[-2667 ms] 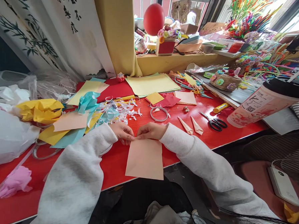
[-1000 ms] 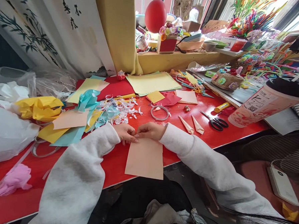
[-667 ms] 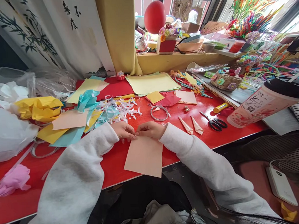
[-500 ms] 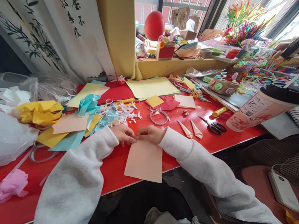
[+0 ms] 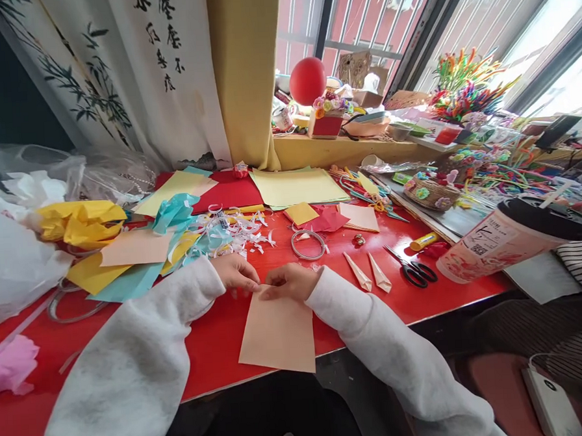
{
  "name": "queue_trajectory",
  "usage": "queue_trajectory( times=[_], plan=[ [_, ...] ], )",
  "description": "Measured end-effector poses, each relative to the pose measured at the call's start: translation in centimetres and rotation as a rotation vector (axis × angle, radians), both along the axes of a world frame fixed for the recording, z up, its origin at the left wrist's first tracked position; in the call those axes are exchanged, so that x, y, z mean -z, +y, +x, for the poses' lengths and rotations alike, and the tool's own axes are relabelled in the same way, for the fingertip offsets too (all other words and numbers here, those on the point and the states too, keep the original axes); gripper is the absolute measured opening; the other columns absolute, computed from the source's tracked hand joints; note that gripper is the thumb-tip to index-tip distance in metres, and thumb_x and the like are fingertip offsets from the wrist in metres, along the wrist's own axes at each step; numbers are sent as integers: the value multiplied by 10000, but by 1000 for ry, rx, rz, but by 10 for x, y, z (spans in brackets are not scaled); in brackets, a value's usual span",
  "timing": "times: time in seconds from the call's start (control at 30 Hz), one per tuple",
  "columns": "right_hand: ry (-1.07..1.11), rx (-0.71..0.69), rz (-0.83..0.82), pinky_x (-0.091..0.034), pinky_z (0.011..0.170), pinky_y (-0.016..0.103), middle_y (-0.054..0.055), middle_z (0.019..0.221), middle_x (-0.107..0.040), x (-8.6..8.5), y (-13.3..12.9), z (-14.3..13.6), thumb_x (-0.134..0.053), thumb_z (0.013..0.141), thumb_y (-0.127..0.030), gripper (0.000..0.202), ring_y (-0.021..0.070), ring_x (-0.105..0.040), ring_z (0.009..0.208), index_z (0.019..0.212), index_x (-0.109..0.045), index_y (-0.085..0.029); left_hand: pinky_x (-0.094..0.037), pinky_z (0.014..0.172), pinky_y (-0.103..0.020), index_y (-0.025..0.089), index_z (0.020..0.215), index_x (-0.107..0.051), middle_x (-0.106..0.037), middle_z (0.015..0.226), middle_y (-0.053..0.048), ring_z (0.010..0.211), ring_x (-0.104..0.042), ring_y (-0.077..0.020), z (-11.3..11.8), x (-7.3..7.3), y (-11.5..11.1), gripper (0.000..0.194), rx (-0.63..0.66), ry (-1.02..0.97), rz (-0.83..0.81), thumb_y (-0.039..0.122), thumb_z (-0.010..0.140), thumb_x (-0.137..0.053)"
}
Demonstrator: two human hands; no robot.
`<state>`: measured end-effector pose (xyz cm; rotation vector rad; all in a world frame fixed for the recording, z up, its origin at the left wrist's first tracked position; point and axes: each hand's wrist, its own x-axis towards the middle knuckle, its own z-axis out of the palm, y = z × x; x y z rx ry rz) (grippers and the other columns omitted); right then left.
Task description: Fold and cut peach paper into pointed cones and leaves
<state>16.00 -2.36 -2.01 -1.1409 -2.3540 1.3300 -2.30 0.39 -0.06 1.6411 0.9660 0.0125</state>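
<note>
A peach-coloured sheet of paper (image 5: 278, 336) lies at the table's front edge, its lower edge reaching slightly past it. My left hand (image 5: 235, 273) pinches the sheet's far left corner between thumb and fingers. Close beside it, my right hand (image 5: 292, 282) grips the far edge of the same sheet, its fingers curled and partly hidden. Past my hands lies a coil of silvery wire (image 5: 308, 244). To the right are two folded peach paper cones (image 5: 357, 271) and black-handled scissors (image 5: 413, 270).
Crumpled yellow paper (image 5: 81, 224), white paper shreds (image 5: 245, 232) and a plastic bag (image 5: 20, 258) crowd the left. A lidded drink cup (image 5: 497, 240) leans at the right near a yellow tube (image 5: 423, 241). Yellow sheets (image 5: 299, 186) lie at the back.
The camera view has tilted up slightly, so the table sits lower in the picture. My hands stay at the sheet's far edge, the right one bent a little more over it.
</note>
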Motion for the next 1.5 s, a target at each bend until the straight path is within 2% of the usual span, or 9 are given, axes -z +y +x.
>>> queue_trajectory(
  times=[0.23, 0.63, 0.8, 1.0, 1.17, 1.37, 1.5],
  plan=[
    [-39, -31, 16, -310, 477, 170, -27, 594, -486, -4, 0, 0, -547, 637, -453, 325, 54, -422, 546, 706, -550, -136, -430, 423, -179, 119, 701, -562, -530, 537, 13, 524, -517, -98, 1, 2, -1, 254, 68, -38, -25, 330, 573, -618],
    [-36, -53, 3, -331, 500, 174, -25, 607, -488, -2, 1, 1, -544, 636, -462, 330, 59, -434, 560, 711, -534, -140, -387, 364, -159, 118, 704, -590, -528, 515, 7, 486, -518, -94, 2, -2, -4, 241, 31, -30, -17, 331, 593, -609],
    [-23, -38, -21, -337, 507, 179, -18, 635, -505, -2, 1, 1, -536, 636, -479, 353, 67, -448, 578, 737, -539, -141, -397, 374, -185, 113, 701, -581, -526, 528, 4, 475, -510, -100, 1, -1, -3, 267, 59, -18, -7, 353, 589, -609],
    [15, -10, 5, -312, 499, 180, -21, 626, -484, -3, -1, 0, -522, 630, -521, 401, 60, -415, 570, 755, -548, -141, -405, 386, -189, 112, 663, -544, -520, 516, 10, 465, -503, -97, 1, 1, -1, 269, 66, -12, 20, 357, 578, -617],
    [2, -28, 62, -274, 482, 186, -18, 602, -468, -5, -3, -1, -433, 689, -544, 451, 56, -364, 549, 797, -575, -131, -413, 384, -179, 121, 638, -513, -504, 505, 16, 471, -494, -89, 2, -1, -4, 298, 74, 26, 35, 393, 571, -616],
    [5, -71, 97, -268, 478, 182, -24, 584, -454, -6, -3, 0, -429, 699, -533, 439, 52, -347, 536, 781, -577, -128, -418, 369, -181, 126, 633, -488, -472, 513, 22, 491, -461, -86, 5, -1, -6, 309, 84, 43, 79, 387, 549, -633],
    [15, -46, 134, -259, 469, 182, -31, 550, -422, -5, -4, -2, -426, 719, -501, 404, 46, -327, 515, 733, -571, -123, -389, 342, -175, 135, 612, -468, -452, 507, 31, 459, -435, -76, 7, 1, -8, 341, 63, 65, 95, 418, 529, -640]
  ],
)
